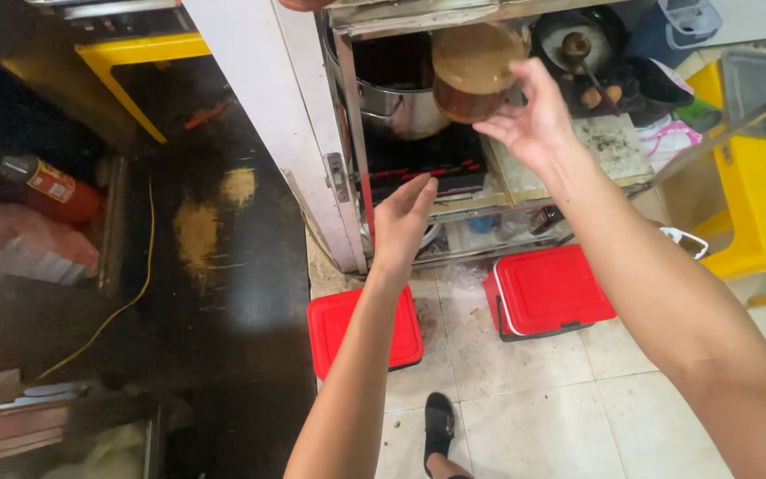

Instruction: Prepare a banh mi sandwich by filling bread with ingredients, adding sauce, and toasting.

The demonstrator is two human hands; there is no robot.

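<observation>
Two hands are stretched toward an open metal cabinet, and every place below is given relative to it. A brown clay pot with a flat brown lid is held by the right hand at the cabinet's upper shelf, just to the right of a large steel pot that stands inside. The right hand is curled under and behind the pot, the thumb up at the pot's side; how firmly it is gripped cannot be told, since the fingertips are hidden behind the pot. The left hand is raised in front of the cabinet's lower shelf, fingers flat and together, and nothing is held or touched by it.

To the right of the cabinet a dirty tiled counter is seen, with a dark pan at its back. On the floor below the cabinet two red-lidded boxes are set, one to the left and one to the right, and a black shoe is planted on the tiles between them. Further left a red cylinder is lying.

Several risks can be judged. The pot is carried one-handed from the side, so it could tip or slip and break on the tiles. The lid seems only to be resting on the pot and could slide off if the pot is tilted. The steel pot is close and could be knocked.
</observation>
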